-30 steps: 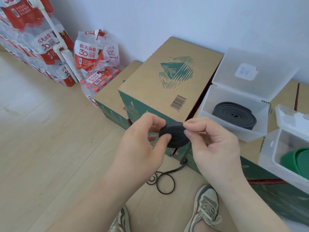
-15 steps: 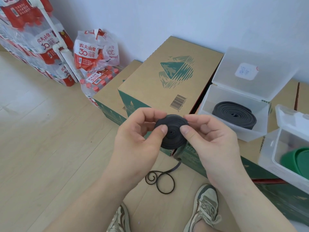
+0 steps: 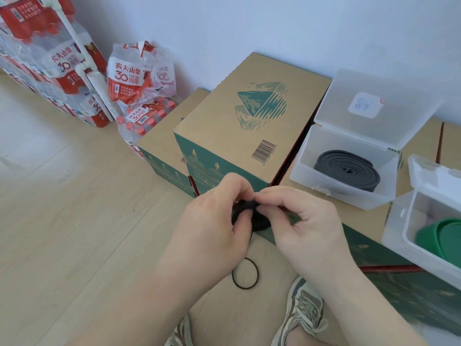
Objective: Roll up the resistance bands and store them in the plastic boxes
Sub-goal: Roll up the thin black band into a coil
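Both hands pinch the black band roll (image 3: 252, 216) – left hand (image 3: 214, 228) and right hand (image 3: 304, 221) closed tight so it can't unwind – loose tail (image 3: 245, 273) dangling below the grip, over the floor.

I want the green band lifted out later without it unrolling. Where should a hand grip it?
Pinch the green band across its outer wraps, coming from above through the open top of its plastic box. It lies flat, coiled, partly hidden at the frame edge.
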Tool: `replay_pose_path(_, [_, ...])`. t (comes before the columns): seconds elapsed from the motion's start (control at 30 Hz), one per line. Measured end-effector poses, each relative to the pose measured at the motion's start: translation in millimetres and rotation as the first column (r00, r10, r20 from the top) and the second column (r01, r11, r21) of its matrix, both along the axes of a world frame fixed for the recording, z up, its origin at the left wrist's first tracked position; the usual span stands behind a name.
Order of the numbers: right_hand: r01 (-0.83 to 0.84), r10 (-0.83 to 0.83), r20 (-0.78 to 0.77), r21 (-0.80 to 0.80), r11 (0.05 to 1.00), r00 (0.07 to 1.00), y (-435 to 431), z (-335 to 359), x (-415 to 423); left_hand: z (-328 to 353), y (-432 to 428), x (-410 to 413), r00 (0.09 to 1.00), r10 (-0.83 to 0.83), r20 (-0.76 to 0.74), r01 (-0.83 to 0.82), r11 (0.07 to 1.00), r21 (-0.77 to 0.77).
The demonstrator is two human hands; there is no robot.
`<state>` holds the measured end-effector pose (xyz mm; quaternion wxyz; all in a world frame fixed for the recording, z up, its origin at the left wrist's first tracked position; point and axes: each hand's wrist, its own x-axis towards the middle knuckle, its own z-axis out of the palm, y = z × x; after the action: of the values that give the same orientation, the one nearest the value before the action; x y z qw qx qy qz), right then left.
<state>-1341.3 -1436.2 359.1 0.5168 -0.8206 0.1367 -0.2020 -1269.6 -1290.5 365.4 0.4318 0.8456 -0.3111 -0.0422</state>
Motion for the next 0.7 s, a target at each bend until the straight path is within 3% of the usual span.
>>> replay_pose_path(0.1, [0.116, -0.113, -0.027, 0.259, 0.959, 0.993, -3.2, 4.5, 2.4, 2.7, -3.3, 1.8, 0.985, 0.048, -0.164, -0.070, 0.989, -0.132])
replay_pose_path(0.27, [0.150, -0.159, -0.010, 0.408, 0.900, 0.987, -7.9, 10.6, 4.5, 8.8, -4.6, 6.3, 0.901, 0.092, -0.424, -0.243, 0.916, -0.318])
replay_pose_path(0.37, [0.155, -0.164, -0.009, 0.393, 0.907, 0.986, -7.3, 7.9, 4.2, 6.7, -6.1, 6.3, 0.844, 0.049, -0.534, -0.272, 0.897, -0.348])
replay_pose_path(0.43, [0.160, -0.163, -0.018, 0.306, 0.939, 0.987, -7.4, 3.8, 3.5, 0.9, -5.0, 5.6, 0.886, 0.089, -0.456, -0.217, 0.947, -0.236])
replay_pose_path(0.53, [0.116, -0.117, 0.034, 0.048, 0.992, 0.993, -5.2, -1.7, 2.5, -5.3, -1.5, 4.5, 0.992, 0.113, -0.065, -0.114, 0.993, -0.011])
replay_pose_path(0.63, [0.044, -0.031, 0.113, -0.113, 0.993, 0.993, -6.1, -6.9, 1.1, -3.7, -3.3, 1.3, 0.999, 0.023, 0.037, -0.022, 0.999, -0.029])
replay_pose_path(0.7, [0.028, -0.012, 0.125, -0.130, 0.991, 0.992, -4.6, -6.8, 0.1, 1.0, -4.5, 0.2, 0.998, 0.012, 0.058, -0.009, 0.999, -0.049])
